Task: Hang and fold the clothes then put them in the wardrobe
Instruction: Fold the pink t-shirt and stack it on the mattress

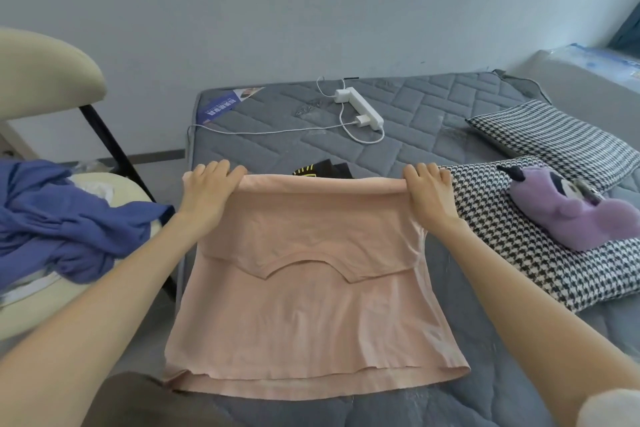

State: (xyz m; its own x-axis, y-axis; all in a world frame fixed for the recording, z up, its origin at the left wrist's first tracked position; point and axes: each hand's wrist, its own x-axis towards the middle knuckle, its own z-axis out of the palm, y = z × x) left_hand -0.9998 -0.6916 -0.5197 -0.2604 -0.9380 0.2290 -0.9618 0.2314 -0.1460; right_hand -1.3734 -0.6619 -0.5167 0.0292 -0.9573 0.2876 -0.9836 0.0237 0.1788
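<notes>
A pale pink top [304, 308] lies flat on the grey quilted mattress [433, 107], its upper part folded down over the body so the neckline faces me. My left hand [207, 187] grips the left end of the far fold. My right hand [429, 189] grips the right end of the same fold. Both hands are closed on the fabric. Just behind the fold a black garment [323, 170] with yellow print peeks out, mostly hidden.
A blue garment [62, 222] is heaped on a cream chair [45, 69] at the left. Two houndstooth pillows [540, 239] and a purple plush toy [568, 215] lie at the right. A white power strip [360, 107] with cables rests farther back.
</notes>
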